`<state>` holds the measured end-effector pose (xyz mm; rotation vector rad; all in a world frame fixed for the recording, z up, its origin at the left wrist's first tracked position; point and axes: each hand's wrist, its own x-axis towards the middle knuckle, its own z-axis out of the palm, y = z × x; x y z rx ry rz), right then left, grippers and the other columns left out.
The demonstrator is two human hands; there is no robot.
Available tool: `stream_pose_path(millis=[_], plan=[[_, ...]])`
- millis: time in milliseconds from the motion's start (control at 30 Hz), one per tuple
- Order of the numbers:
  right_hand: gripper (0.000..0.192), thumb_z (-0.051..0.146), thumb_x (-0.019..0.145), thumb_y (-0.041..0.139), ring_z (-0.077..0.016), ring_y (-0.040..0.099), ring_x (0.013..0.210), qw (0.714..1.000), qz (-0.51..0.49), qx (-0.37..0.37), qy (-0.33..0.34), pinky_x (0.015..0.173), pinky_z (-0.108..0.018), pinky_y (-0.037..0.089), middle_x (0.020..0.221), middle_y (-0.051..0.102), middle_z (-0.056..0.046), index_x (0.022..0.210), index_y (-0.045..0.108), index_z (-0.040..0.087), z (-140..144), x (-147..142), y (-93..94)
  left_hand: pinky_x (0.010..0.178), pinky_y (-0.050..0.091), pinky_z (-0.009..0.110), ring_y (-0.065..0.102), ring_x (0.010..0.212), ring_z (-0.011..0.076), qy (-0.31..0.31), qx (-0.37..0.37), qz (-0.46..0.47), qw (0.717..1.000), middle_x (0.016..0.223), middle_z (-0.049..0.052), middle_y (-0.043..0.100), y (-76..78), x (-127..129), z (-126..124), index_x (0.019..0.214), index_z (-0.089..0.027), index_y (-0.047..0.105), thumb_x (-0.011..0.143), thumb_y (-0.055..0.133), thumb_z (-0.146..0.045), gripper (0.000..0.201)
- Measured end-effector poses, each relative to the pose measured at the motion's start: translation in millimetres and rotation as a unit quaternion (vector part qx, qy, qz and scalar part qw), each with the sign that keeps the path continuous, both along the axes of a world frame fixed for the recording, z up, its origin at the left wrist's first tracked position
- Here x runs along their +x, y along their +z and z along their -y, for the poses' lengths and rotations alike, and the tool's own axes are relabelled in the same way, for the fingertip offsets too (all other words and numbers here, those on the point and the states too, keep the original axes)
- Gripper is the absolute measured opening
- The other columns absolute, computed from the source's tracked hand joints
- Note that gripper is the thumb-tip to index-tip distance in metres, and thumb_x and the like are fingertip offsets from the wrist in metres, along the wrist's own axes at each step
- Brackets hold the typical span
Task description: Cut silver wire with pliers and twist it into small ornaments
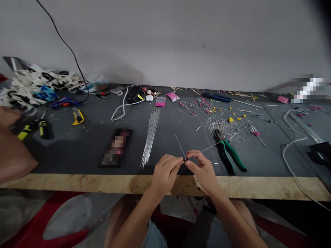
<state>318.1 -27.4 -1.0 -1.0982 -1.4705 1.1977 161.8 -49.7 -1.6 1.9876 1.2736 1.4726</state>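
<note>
Evidently, fine handwork on wire is in hand: the left hand [165, 171] and the right hand [203, 169] meet at the fingertips over the near edge of the bench [88, 148]. Both are closed in a pinch about a small dark piece [184, 159], the left thumb and forefinger pressed together at one end, the right pair at the other. Thin wire [180, 146] rises from this point toward the back, and a second strand [208, 148] runs off to the right; whether the two are one length cannot be told. The step appears to be setting or joining the strands at the pinch, which the fingers largely hide. In this inspector's judgement, the next move calls for one hand to hold firm while the other turns or presses lightly, as thin stock may bend or slip. A bundle [151, 137] of straight wires lies beyond the left hand; pliers [235, 155] rest beside the right, not held.
</note>
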Motion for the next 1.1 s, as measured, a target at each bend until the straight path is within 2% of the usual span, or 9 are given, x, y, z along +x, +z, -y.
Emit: stream_pose_path(millis=[233, 400, 500, 667, 733, 833, 900, 1000, 1100], plan=[[0.009, 0.03, 0.079, 0.065, -0.0153, 0.056, 0.083, 0.985, -0.113, -0.129, -0.01, 0.081, -0.028, 0.043, 0.085, 0.063, 0.001, 0.087, 0.067, 0.025, 4, -8, -0.2, 0.075, 0.048, 0.031, 0.058, 0.081, 0.0172, 0.012, 0.041, -0.065, 0.997, 0.084, 0.006, 0.067, -4.9, 6, 1, 0.096, -0.016, 0.063, 0.085, 0.051, -0.008, 0.018], [0.006, 0.028, 0.081, 0.063, -0.0141, 0.054, 0.083, 0.982, -0.148, -0.116, 0.004, 0.079, -0.027, 0.042, 0.086, 0.059, 0.001, 0.086, 0.066, 0.025, 5, -10, 0.2, 0.069, 0.045, 0.025, 0.059, 0.073, 0.0136, 0.014, -0.134, 0.07, 0.988, 0.079, 0.002, 0.066, -1.3, 14, 4, 0.086, -0.018, 0.064, 0.086, 0.053, -0.019, 0.011], [0.005, 0.027, 0.084, 0.059, -0.0124, 0.052, 0.075, 0.98, -0.17, -0.092, 0.039, 0.072, -0.027, 0.044, 0.085, 0.052, 0.001, 0.084, 0.064, 0.025, 5, -8, 1.6, 0.062, 0.042, 0.023, 0.055, 0.063, 0.0115, -0.016, -0.27, 0.224, 0.936, 0.066, 0.0, 0.061, 0.0, 18, 3, 0.076, -0.017, 0.062, 0.084, 0.056, -0.029, 0.016], [0.011, 0.028, 0.087, 0.054, -0.0099, 0.051, 0.064, 0.968, -0.206, -0.086, 0.111, 0.061, -0.027, 0.045, 0.088, 0.044, 0.001, 0.082, 0.064, 0.025, 5, -7, 2.3, 0.054, 0.037, 0.021, 0.046, 0.052, 0.0085, -0.12, -0.415, 0.44, 0.788, 0.054, -0.004, 0.049, 1.1, 24, 0, 0.065, -0.016, 0.052, 0.078, 0.061, -0.037, 0.027], [0.012, 0.029, 0.088, 0.054, -0.01, 0.052, 0.066, 0.963, -0.226, -0.09, 0.113, 0.064, -0.027, 0.045, 0.089, 0.044, 0.0, 0.081, 0.064, 0.025, 4, -9, 1.9, 0.054, 0.037, 0.021, 0.046, 0.053, 0.0089, -0.097, -0.393, 0.411, 0.816, 0.055, -0.003, 0.05, 0.7, 24, 1, 0.066, -0.015, 0.053, 0.079, 0.061, -0.037, 0.027], [0.009, 0.031, 0.085, 0.058, -0.0129, 0.052, 0.081, 0.96, -0.247, -0.104, 0.079, 0.077, -0.027, 0.044, 0.089, 0.05, 0.0, 0.082, 0.064, 0.025, 5, -12, 1.9, 0.061, 0.042, 0.024, 0.053, 0.063, 0.0113, -0.002, -0.255, 0.252, 0.933, 0.066, 0.0, 0.059, -1.6, 21, 2, 0.075, -0.017, 0.06, 0.083, 0.057, -0.031, 0.016], [0.009, 0.031, 0.082, 0.063, -0.0142, 0.052, 0.087, 0.958, -0.244, -0.136, 0.063, 0.082, -0.028, 0.043, 0.091, 0.054, 0.0, 0.088, 0.063, 0.026, 7, -14, 2.4, 0.067, 0.045, 0.026, 0.057, 0.072, 0.0133, 0.041, -0.128, 0.141, 0.981, 0.077, 0.002, 0.064, -3.9, 17, 3, 0.086, -0.018, 0.063, 0.085, 0.055, -0.022, 0.009], [0.018, 0.03, 0.079, 0.065, -0.0148, 0.054, 0.09, 0.96, -0.207, -0.178, 0.055, 0.085, -0.029, 0.044, 0.094, 0.058, -0.001, 0.096, 0.061, 0.026, 9, -16, 2.5, 0.072, 0.047, 0.029, 0.06, 0.078, 0.0148, 0.056, -0.007, 0.056, 0.997, 0.084, 0.004, 0.067, -6.6, 12, 3, 0.094, -0.018, 0.063, 0.085, 0.052, -0.014, 0.015], [0.017, 0.03, 0.079, 0.064, -0.0151, 0.056, 0.089, 0.97, -0.169, -0.17, 0.05, 0.084, -0.03, 0.045, 0.093, 0.06, 0.0, 0.095, 0.06, 0.025, 8, -16, 0.5, 0.07, 0.047, 0.028, 0.061, 0.077, 0.0148, 0.069, -0.064, 0.068, 0.993, 0.083, 0.004, 0.067, -6.4, 12, 3, 0.091, -0.018, 0.063, 0.086, 0.053, -0.018, 0.012]])
